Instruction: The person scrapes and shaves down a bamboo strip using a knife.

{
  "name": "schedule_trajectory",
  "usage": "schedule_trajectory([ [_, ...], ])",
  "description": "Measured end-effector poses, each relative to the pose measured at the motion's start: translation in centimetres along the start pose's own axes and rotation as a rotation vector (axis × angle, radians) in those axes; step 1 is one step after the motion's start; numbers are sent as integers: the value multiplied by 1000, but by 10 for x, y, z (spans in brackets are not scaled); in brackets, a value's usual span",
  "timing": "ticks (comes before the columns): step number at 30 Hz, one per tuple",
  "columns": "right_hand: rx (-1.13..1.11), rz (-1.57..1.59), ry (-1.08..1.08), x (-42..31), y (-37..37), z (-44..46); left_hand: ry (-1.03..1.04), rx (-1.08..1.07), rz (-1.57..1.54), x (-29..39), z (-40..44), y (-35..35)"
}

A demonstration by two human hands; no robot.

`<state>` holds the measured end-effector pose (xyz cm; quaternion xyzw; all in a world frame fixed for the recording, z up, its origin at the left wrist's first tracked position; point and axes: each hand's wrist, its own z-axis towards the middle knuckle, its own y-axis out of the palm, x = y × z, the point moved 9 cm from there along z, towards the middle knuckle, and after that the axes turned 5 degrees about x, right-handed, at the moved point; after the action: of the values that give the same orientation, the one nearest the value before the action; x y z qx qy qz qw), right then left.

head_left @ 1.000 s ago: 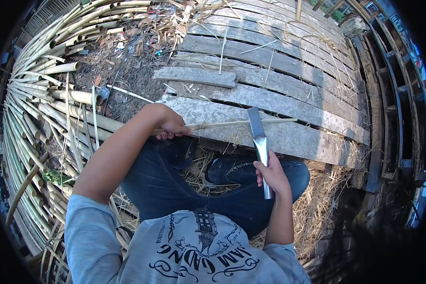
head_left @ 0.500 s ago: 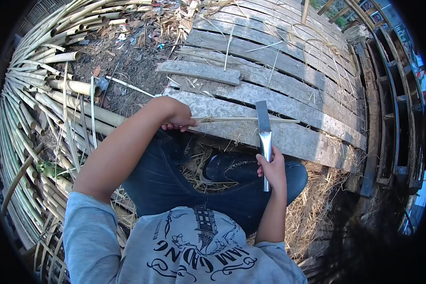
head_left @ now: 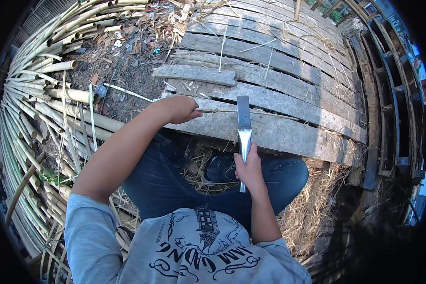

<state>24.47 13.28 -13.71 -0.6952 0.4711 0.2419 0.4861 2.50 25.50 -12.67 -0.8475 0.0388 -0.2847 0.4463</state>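
My left hand (head_left: pixel 181 110) is closed around one end of a thin bamboo strip (head_left: pixel 217 111). The strip runs to the right, low over the front plank, and passes under or behind a blade. In my right hand (head_left: pixel 249 168) is a broad, square-tipped knife (head_left: pixel 244 116) with a shiny metal tubular handle. Its blade points away from me and crosses the strip. Whether the edge touches the strip, I cannot tell. Both hands are at the near edge of a weathered wooden plank platform (head_left: pixel 288 135), above my crossed legs.
Many cut bamboo poles (head_left: pixel 38 104) are stacked along the left. A loose board (head_left: pixel 194 75) lies on the platform, with thin strips scattered beyond it. Wooden racks (head_left: pixel 388 104) stand at the right. Straw-like shavings (head_left: pixel 307 203) cover the ground by my right knee.
My right hand has moved left with the knife, bringing the blade closer to my left hand along the strip. My left hand has shifted slightly up and right, still holding the strip.
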Motion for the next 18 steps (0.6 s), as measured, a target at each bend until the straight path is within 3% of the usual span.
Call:
schedule_trajectory([
  [3, 62, -4, -123, 5, 26, 1, -30, -2, 8, -2, -2, 0],
  [6, 66, -123, -156, -5, -1, 1, -48, -35, -48, -1, -5, 2],
  [13, 335, -277, 60, 47, -78, 24, -79, -148, -159, -1, -2, 8],
  [18, 270, -135, -8, 31, -30, 11, -180, -244, -142, -5, -4, 11],
])
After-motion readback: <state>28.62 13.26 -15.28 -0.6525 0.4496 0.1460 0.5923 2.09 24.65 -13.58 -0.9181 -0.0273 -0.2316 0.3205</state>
